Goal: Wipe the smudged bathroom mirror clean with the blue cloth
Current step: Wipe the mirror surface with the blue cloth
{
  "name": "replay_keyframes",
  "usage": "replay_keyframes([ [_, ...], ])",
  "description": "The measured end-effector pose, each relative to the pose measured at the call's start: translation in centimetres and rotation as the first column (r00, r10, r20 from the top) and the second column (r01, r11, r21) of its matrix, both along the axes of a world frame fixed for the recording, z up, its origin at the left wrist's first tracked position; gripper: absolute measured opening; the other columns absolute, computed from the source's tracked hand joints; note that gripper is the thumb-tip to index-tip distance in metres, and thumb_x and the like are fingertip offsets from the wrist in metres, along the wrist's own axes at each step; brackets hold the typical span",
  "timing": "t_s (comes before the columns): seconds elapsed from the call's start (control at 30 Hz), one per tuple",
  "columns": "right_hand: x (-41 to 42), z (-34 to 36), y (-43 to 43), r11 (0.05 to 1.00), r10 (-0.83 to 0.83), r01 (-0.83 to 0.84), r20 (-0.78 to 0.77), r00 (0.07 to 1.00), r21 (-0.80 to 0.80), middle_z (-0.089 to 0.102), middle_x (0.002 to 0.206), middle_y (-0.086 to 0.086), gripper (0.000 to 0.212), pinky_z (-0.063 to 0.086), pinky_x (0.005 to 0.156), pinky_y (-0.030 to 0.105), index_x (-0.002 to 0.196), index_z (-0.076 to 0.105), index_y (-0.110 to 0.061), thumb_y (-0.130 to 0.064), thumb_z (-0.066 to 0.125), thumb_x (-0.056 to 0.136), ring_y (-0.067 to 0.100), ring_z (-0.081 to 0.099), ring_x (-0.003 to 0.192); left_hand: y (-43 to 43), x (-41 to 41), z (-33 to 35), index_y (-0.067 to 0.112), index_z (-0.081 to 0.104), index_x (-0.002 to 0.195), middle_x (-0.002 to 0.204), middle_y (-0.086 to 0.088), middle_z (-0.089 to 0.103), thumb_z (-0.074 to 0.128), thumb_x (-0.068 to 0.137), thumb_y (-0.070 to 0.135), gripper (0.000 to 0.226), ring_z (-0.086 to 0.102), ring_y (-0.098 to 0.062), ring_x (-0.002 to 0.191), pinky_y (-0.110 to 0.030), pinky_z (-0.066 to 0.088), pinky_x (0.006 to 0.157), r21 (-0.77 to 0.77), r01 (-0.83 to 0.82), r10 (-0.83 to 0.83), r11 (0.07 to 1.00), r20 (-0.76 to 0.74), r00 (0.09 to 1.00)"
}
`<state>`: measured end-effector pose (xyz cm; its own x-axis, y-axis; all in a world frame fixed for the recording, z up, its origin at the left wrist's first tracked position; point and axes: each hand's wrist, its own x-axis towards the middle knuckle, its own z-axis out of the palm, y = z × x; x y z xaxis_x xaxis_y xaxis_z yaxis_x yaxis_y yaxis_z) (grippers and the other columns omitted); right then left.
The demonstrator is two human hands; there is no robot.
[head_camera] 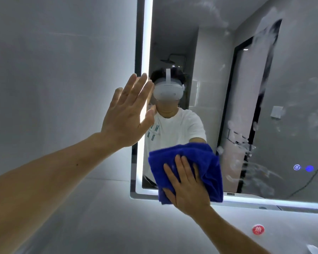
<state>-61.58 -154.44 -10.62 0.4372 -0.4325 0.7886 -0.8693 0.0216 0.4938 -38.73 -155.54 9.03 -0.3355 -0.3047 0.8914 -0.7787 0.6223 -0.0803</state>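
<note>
Right hand [186,187] lies flat on the blue cloth [200,156], grip spread apart, pressing it to the mirror [209,70] low down. Left hand [126,114] braces up-left, grip open too. Smudges [250,173] wait right of and above the cloth, so I'd sweep there with firm, overlapping strokes.

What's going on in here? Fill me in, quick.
A person is wiping a bathroom mirror. The right hand presses a blue cloth flat against the glass near the lower left corner, fingers spread. The left hand is open at the mirror's lit left edge; whether it touches is unclear. White smears cover the right side and top, so the job is far from done.
</note>
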Motion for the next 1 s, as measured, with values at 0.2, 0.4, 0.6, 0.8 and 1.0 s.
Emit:
replay_keyframes([
  [0.2,-2.4,-1.0,2.3,0.976,-0.012,0.090,-0.367,0.930,0.196,0.037,0.153,0.011,0.054,0.034,0.111,0.050,0.150,0.036,-0.017,-0.028,0.005,0.107,0.035,0.029,0.142,1.0,-0.1,0.5,0.023,0.015,0.156,0.164,0.002,0.004,0.023,0.098,0.053,0.066,-0.004,-0.017,0.151,-0.035,-0.011,0.117,-0.020,-0.007,0.006,1.000,-0.008,1.000],
  [0.4,-1.0,12.8,1.1,0.998,-0.033,0.027,-0.099,0.995,-0.058,0.017,0.159,0.020,0.054,-0.005,0.119,0.052,0.154,0.025,-0.012,-0.037,0.018,0.106,0.038,0.014,0.147,1.4,-0.1,1.6,0.021,0.014,0.156,0.165,0.000,0.003,0.025,0.099,0.049,0.065,-0.004,-0.017,0.151,-0.031,-0.012,0.115,-0.049,-0.025,0.024,0.998,-0.004,1.000],
  [0.6,-0.1,12.7,-0.4,0.991,0.047,-0.029,0.132,0.990,-0.134,0.000,0.162,0.016,0.063,-0.003,0.120,0.050,0.155,0.018,-0.012,-0.047,0.027,0.104,0.034,0.003,0.150,1.6,0.3,1.5,0.019,0.015,0.156,0.164,-0.003,0.007,0.024,0.098,0.049,0.066,0.000,-0.022,0.151,-0.045,-0.002,0.120,-0.037,-0.016,0.016,0.999,-0.023,1.000],
  [0.8,-2.2,1.0,0.4,0.997,0.072,-0.076,-0.100,0.992,-0.034,0.005,0.161,0.020,0.063,-0.003,0.120,0.052,0.155,0.016,-0.011,-0.044,0.029,0.103,0.039,0.005,0.149,1.0,0.4,-0.1,0.020,0.015,0.156,0.164,-0.003,0.005,0.026,0.098,0.049,0.066,-0.002,-0.021,0.151,-0.047,-0.002,0.121,-0.010,-0.035,0.035,0.999,-0.015,0.999],
  [1.0,-5.1,-4.9,2.3,0.981,-0.054,0.106,-0.292,0.955,0.165,0.037,0.153,0.013,0.050,0.033,0.107,0.050,0.151,0.031,-0.016,-0.033,0.012,0.108,0.036,0.029,0.143,0.7,0.6,-0.2,0.020,0.016,0.156,0.165,-0.003,0.005,0.025,0.098,0.051,0.066,-0.002,-0.021,0.152,-0.047,-0.003,0.121,-0.014,-0.053,0.053,0.998,-0.007,0.999],
])
